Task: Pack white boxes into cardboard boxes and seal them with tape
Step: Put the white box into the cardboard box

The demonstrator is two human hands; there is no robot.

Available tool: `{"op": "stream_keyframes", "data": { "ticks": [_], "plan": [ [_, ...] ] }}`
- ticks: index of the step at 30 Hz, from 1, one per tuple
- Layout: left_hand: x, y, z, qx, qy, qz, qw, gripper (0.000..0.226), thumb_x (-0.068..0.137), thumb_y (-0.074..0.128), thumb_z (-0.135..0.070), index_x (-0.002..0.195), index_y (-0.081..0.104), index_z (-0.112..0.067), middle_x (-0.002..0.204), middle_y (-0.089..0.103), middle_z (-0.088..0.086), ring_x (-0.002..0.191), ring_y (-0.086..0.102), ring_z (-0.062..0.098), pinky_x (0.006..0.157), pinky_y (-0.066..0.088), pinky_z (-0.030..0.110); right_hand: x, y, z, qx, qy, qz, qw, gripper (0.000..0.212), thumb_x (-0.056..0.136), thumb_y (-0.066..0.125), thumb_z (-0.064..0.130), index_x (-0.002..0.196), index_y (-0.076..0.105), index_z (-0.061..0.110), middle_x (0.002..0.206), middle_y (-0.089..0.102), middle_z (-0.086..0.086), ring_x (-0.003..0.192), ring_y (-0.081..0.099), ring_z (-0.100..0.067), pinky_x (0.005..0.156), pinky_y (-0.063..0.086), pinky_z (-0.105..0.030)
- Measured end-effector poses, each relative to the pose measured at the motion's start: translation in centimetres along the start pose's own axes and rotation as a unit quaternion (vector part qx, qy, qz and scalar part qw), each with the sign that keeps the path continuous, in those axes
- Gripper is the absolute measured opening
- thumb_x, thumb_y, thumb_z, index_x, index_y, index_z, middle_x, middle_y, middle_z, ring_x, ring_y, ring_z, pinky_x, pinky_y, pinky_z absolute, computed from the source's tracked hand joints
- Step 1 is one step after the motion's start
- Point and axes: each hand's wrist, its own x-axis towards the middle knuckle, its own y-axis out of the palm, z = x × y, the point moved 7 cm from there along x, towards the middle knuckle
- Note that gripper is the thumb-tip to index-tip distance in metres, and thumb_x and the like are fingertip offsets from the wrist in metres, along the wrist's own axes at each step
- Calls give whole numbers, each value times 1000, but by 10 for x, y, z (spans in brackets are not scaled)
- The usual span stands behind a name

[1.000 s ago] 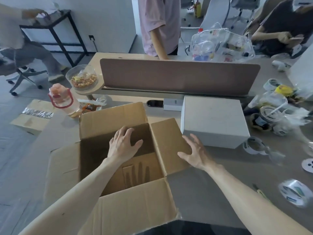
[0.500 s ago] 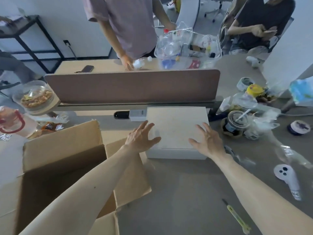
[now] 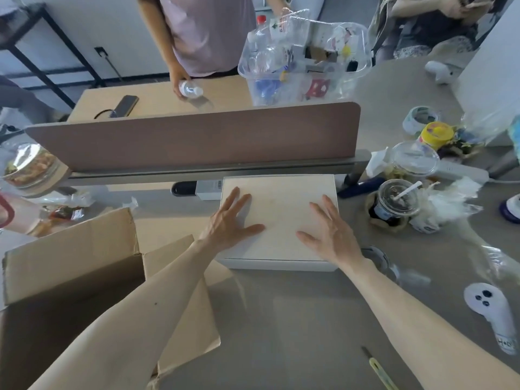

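Lower left of frame: an open cardboard box (image 3: 70,299) stands on the grey table (image 3: 295,319), flaps spread outward. Its right-hand flap lies flat on the table and reaches toward the centre of the frame; the interior shown is dark and no contents can be made out. The left forearm crosses above this flap.

Centre of frame: one white box (image 3: 277,218) lies flat on the table, its far edge close to the base of the brown desk divider (image 3: 194,136). Its near left corner is just beside the cardboard flap; whether the two touch cannot be told.

Left hand (image 3: 229,222): open, fingers spread, palm down over the left part of the white box's top face, thumb pointing toward the box's middle. It grasps nothing. Actual contact with the lid cannot be confirmed.

Right hand (image 3: 332,233): open likewise, fingers spread, palm down over the right part of the top face, thumb pointing inward toward the left hand. It grasps nothing, and contact is likewise unconfirmed. The box therefore sits beneath and between both hands, with bare lid showing between the two thumbs.

Right of frame: a lidded plastic cup (image 3: 398,201) with a straw stands near the white box's right side, among crumpled wrappers. At lower right a white handheld controller (image 3: 491,313) lies on the table, and a yellow-handled utility knife (image 3: 380,370) lies near the bottom edge, well apart from the white box.
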Motion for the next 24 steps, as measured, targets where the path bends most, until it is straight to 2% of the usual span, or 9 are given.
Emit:
{"op": "stream_keyframes", "data": {
  "ticks": [5,9,15,19,24],
  "plan": [
    [-2,-3,-3,-19,-12,-34,999,103,70,68,-77,155,23,-40,165,4,-17,148,27,18,112,35,42,4,3,-3,6,2,-5,1000,85,81,57,69,150,31,29,163,4,11,137,41,-21,101,43,-44],
    [-6,-2,-11,-19,-10,-44,999,103,67,71,-77,153,28,-39,165,7,-19,147,31,17,111,36,42,-1,-5,-7,15,1,-22,1000,83,81,64,63,149,34,27,163,9,9,136,43,-19,102,42,-40],
    [-17,-17,-42,-7,12,-82,997,102,65,66,-83,152,29,-43,164,9,-20,141,39,24,110,38,42,-18,-41,-7,8,-23,-95,995,82,76,71,59,144,45,21,162,20,0,135,45,-28,98,47,-42],
    [-33,-39,-69,22,28,-118,992,105,60,53,-93,150,26,-47,163,8,-23,134,48,31,103,46,48,-35,-74,1,-3,-39,-130,991,80,75,68,61,142,47,23,162,20,-2,132,47,-35,95,50,-47],
    [-58,-73,-102,22,77,-166,983,100,64,61,-87,149,33,-43,164,13,-18,131,51,31,100,48,47,-62,-115,16,4,-38,-175,984,82,75,69,63,144,45,26,162,20,-2,136,44,-33,96,49,-47]
  ]
}}
